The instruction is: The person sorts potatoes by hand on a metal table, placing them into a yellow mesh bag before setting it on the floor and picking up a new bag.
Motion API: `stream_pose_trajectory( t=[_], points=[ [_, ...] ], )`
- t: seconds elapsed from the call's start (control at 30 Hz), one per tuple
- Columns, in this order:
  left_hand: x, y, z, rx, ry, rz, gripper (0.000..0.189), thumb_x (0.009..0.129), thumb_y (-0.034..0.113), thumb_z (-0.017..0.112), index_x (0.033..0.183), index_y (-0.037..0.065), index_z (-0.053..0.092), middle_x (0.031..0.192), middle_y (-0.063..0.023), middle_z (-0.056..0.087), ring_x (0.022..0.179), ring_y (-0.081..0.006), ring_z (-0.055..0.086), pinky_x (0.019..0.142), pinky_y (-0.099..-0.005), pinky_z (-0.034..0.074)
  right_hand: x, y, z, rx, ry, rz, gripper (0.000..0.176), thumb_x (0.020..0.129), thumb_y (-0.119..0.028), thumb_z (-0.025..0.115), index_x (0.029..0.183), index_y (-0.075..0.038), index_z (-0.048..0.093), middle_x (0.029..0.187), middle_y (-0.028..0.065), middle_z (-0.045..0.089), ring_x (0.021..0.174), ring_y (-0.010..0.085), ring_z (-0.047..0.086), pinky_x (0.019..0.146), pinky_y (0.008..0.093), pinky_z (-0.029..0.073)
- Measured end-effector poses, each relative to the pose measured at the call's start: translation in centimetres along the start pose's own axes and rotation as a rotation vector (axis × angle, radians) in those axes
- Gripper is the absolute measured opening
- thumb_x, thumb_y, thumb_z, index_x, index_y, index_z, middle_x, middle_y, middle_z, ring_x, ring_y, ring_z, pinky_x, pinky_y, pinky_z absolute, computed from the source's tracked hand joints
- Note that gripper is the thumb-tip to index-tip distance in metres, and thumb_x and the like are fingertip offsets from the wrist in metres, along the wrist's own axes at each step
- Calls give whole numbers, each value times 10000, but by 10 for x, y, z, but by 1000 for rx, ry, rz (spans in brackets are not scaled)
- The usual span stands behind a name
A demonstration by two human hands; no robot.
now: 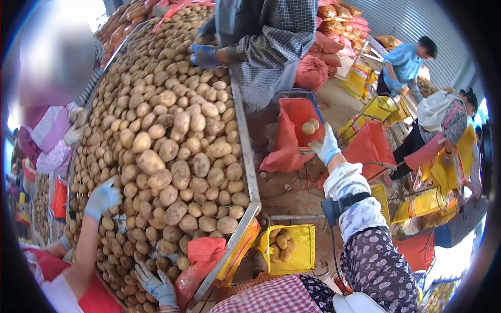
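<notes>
My left hand point(157, 287), in a pale glove, lies on the potatoes point(180, 175) at the near edge of the metal-rimmed table point(243, 133), fingers spread and holding nothing. A crumpled red bag point(201, 261) is just right of it. My right hand point(327, 147), also gloved, reaches out over the edge of an open red bag point(290, 122), its fingers apart and empty. A few potatoes point(310, 127) show in or above that bag, just beyond my fingertips; whether they are falling is unclear. Nearer me, a yellow bag point(305, 248) on a frame holds several potatoes.
A co-worker's gloved hand point(103, 198) is over the potatoes at left. Another person in a checked smock point(271, 41) works at the table's far right side. More people, red and yellow bags point(369, 148) on frames, and stacked full sacks point(334, 21) stand at right and behind.
</notes>
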State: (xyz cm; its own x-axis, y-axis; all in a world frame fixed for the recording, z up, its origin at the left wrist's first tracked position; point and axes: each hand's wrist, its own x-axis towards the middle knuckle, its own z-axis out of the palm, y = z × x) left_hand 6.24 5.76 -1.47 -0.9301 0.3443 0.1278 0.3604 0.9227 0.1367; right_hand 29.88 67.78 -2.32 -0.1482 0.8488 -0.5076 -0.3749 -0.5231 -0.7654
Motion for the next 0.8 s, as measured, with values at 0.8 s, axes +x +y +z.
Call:
stream_pose_trajectory(
  t=[0.8],
  points=[
    [-27,-182,-35,-568,-36,-89,547,838,358,613,1281,55,506,1356,-209,456,1277,-381,400,1082,-462,292,-389,289,185,-1714,-1205,-1285,353,817,-334,591,1097,-125,642,1212,188,551,1128,371,512,952,440,403]
  ],
)
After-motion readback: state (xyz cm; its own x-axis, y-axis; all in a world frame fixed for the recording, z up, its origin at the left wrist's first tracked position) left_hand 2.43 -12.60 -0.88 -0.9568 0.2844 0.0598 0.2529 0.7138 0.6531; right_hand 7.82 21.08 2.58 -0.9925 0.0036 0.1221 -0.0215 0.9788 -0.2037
